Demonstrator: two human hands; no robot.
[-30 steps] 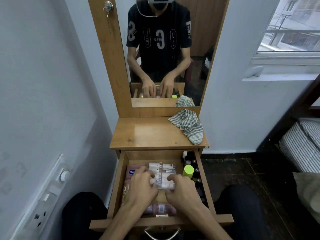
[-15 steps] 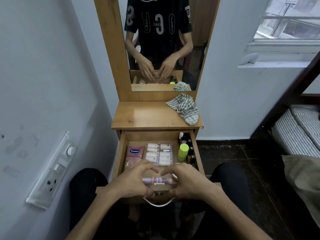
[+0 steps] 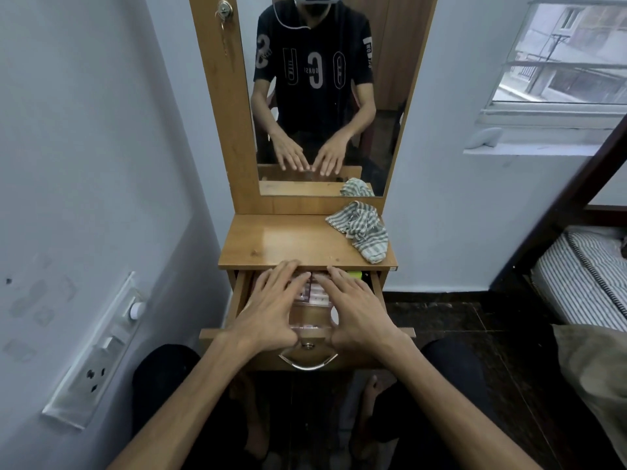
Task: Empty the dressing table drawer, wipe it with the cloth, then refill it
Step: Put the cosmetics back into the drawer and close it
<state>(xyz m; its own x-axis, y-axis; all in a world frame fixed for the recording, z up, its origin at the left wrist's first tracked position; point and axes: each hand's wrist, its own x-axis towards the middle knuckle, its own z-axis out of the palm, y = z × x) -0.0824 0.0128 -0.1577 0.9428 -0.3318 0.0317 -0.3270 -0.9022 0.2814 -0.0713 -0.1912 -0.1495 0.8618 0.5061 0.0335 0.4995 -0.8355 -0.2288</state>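
Both hands (image 3: 271, 310) flattened over drawer (image 3: 237, 300); labels unreadable.

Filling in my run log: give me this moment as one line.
left hand: open, over drawer items | right hand: open, same | striped cloth: on tabletop, untouched | drawer: open, not emptied

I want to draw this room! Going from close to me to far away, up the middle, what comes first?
Curved metal drawer handle → open wooden drawer with both hands over it → bare wooden tabletop → crumpled green-and-white striped cloth at its back right → tall wood-framed mirror.
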